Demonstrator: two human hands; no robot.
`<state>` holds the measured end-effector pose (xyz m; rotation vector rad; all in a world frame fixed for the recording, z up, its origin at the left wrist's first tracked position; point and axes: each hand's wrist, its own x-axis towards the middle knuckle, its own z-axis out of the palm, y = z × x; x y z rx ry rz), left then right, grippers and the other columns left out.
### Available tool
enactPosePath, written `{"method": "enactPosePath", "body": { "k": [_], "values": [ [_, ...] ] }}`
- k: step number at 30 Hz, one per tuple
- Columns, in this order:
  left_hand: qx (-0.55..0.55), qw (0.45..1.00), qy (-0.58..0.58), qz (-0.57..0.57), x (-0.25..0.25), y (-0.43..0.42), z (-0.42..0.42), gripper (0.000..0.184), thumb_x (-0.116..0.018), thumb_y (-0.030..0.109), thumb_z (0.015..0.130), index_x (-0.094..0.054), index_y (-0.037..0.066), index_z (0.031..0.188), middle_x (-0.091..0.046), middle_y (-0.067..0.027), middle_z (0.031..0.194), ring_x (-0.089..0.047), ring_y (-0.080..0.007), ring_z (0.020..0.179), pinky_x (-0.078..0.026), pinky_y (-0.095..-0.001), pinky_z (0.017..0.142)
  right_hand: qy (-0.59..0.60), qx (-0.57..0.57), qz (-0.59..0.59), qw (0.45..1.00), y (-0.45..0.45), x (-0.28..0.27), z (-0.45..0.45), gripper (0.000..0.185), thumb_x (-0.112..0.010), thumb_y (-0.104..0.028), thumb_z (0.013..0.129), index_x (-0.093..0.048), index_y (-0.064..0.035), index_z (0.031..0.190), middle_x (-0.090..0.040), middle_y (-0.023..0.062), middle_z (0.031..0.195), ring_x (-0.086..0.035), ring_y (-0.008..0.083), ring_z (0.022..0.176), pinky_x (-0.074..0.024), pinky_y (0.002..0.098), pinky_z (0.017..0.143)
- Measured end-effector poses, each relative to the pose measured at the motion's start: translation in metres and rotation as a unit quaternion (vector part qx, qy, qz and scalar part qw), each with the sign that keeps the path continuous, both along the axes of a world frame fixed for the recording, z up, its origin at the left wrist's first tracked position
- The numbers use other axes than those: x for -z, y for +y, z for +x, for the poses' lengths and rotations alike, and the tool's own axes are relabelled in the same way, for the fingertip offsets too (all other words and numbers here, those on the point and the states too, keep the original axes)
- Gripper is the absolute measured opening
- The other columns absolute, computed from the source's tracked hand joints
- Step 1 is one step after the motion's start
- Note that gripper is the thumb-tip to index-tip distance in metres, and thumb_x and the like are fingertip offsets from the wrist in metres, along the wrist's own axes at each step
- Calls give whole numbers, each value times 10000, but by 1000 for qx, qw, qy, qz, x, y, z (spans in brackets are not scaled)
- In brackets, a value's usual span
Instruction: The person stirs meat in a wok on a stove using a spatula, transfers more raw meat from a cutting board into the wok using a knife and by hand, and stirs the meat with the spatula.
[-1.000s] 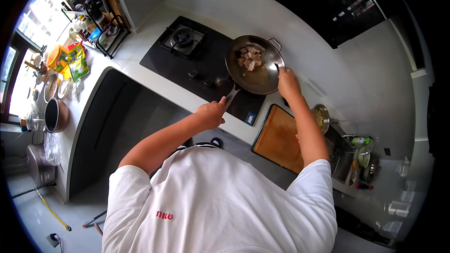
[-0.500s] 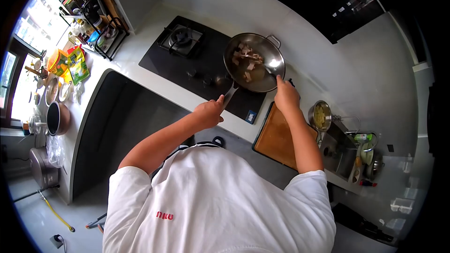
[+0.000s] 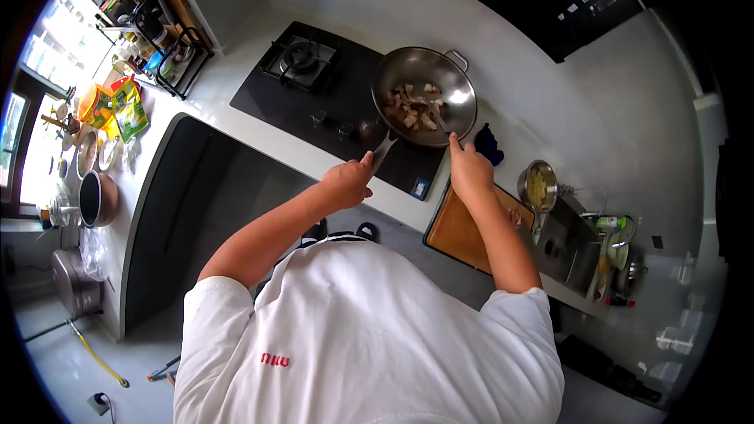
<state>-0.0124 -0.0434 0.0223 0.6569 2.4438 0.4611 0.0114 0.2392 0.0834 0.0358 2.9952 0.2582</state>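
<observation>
Our left hand grips the handle of the wok over the hob's right end; our right hand clasps a spatula among meat chunks.

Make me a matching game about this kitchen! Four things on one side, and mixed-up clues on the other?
1. round silver metal wok
2. brown rectangular cutting board
3. small round metal bowl
4. bare left hand

A. gripping a long metal handle
B. holds yellowish pieces
C. has chopped meat inside
D. partly hidden by the right arm

Pairs: 1-C, 2-D, 3-B, 4-A
</observation>
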Motion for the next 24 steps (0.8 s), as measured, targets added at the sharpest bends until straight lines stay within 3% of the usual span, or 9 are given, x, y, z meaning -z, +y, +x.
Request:
{"method": "enactPosePath", "body": {
  "k": [3,6,9,14,17,21,24],
  "values": [
    [3,1000,2,-6,-1,1,-1,995,-793,320,879,-209,24,1628,-663,-220,1209,-669,-393,1114,-536,-453,955,34,4,-26,999,9,15,-13,645,-574,1,877,-503,-78,1513,-662,216,1073,-709,375,856,-576,481,742],
    [4,1000,1,-4,-5,0,0,991,-790,312,882,-207,17,1626,-664,-224,1203,-670,-398,1105,-538,-452,950,18,3,-48,999,12,-13,5,602,-574,-6,905,-526,-84,1499,-670,209,1079,-714,389,911,-586,481,763],
    [9,1000,12,-14,-5,2,0,987,-786,311,886,-204,17,1627,-663,-228,1204,-668,-401,1108,-537,-455,951,-4,0,-27,1000,0,-28,29,619,-585,-4,875,-552,-117,1482,-662,217,1054,-704,389,848,-576,478,743],
    [9,1000,2,-16,-3,2,1,987,-786,310,886,-203,18,1627,-671,-232,1184,-672,-407,1096,-536,-462,953,57,8,-66,996,11,6,-1,629,-592,13,863,-571,-136,1474,-660,191,1029,-699,375,905,-576,468,779],
    [9,1000,17,-18,-4,1,-2,986,-785,312,889,-201,16,1626,-674,-234,1178,-673,-408,1092,-536,-461,955,36,26,-103,994,1,-29,7,629,-600,16,852,-585,-138,1462,-659,185,1018,-697,371,900,-573,465,776],
    [5,1000,-1,-26,-6,4,0,986,-782,314,893,-195,16,1627,-668,-236,1195,-670,-407,1103,-533,-463,962,73,-65,-35,995,-17,1,6,556,-543,-4,915,-594,-133,1454,-645,171,967,-697,363,790,-568,454,691],
    [4,1000,13,-19,-3,2,2,989,-782,314,894,-191,17,1629,-665,-234,1205,-669,-403,1106,-532,-463,965,81,-34,-18,996,-7,27,-9,538,-518,-10,935,-588,-127,1456,-645,176,965,-702,354,783,-571,453,674]
  ]
}}
